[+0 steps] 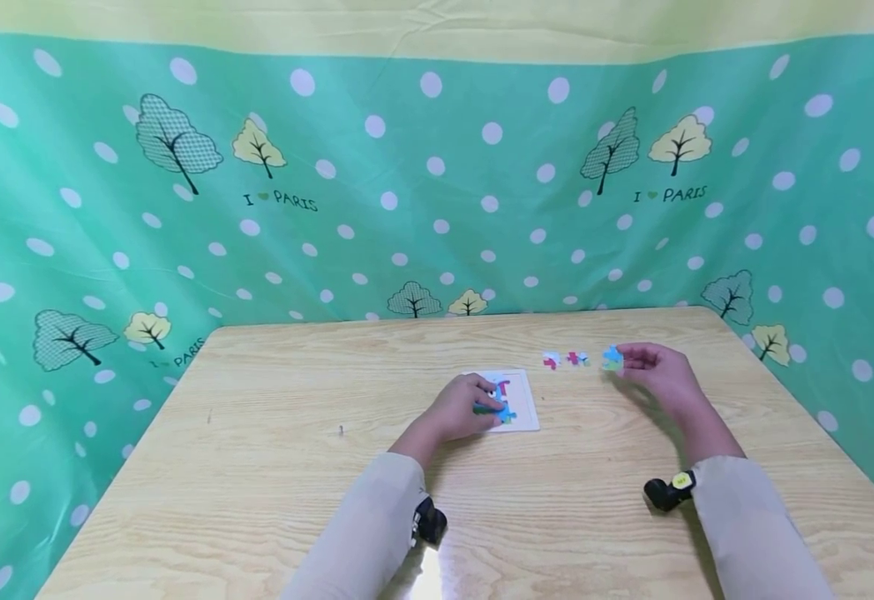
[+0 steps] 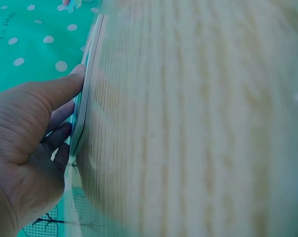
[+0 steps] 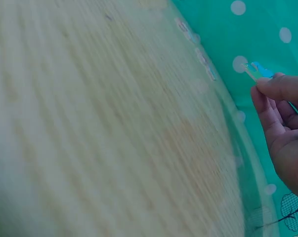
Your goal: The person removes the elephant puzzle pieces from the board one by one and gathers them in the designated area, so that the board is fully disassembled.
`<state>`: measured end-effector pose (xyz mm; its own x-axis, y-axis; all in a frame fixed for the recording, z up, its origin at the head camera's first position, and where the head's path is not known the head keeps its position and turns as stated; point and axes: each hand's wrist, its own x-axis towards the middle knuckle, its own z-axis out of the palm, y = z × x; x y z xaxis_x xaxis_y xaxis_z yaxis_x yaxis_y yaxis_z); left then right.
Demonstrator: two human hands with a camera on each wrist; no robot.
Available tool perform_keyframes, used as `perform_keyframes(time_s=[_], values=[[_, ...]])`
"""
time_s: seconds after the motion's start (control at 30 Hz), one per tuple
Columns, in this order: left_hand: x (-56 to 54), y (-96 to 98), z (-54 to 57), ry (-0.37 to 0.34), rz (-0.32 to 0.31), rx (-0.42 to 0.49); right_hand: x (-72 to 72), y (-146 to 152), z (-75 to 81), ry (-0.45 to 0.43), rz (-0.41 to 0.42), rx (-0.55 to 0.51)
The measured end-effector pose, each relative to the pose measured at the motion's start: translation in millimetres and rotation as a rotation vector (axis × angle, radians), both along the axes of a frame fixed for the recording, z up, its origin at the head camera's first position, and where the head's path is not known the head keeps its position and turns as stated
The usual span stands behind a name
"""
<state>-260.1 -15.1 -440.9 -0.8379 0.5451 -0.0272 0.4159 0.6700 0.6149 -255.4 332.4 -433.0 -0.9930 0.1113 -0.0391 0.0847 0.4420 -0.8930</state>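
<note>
A white puzzle board (image 1: 528, 402) lies on the table with several joined blue, red and green pieces (image 1: 510, 413) in it. My left hand (image 1: 465, 407) rests over the board's left part, its fingertips touching the pieces and hiding some of them. In the left wrist view, the board (image 2: 87, 84) appears edge-on beside the thumb. Off to the right, my right hand (image 1: 661, 373) pinches a blue and green jigsaw piece (image 1: 612, 358) between thumb and fingers. The right wrist view shows this jigsaw piece (image 3: 257, 72) held up off the table at the fingertips.
Two loose jigsaw pieces, a white and red piece (image 1: 551, 360) and a red and blue piece (image 1: 576, 358), lie between the board and my right hand. A green dotted curtain (image 1: 437, 200) hangs behind the wooden table (image 1: 272, 467). A small dark mark (image 1: 342, 431) shows left of the board.
</note>
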Motion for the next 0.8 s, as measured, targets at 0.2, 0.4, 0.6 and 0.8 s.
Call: perform_keyframes(time_s=[0.2, 0.4, 0.6, 0.8], values=[[-1.1, 0.2, -2.4, -0.012, 0.01, 0.011, -13.5, 1.7, -2.9, -0.023, -0.018, -0.032], [-1.0, 1.9, -1.7, -0.008, -0.005, 0.019, -19.0, 6.3, -5.7, -0.028, -0.019, -0.025], [-0.9, 1.4, -2.7, -0.008, -0.004, 0.015, -22.8, 5.3, -5.8, -0.019, 0.014, 0.04], [-1.2, 1.2, -2.8, 0.006, -0.005, 0.009, -27.5, 4.3, -6.4, -0.014, 0.009, 0.075]])
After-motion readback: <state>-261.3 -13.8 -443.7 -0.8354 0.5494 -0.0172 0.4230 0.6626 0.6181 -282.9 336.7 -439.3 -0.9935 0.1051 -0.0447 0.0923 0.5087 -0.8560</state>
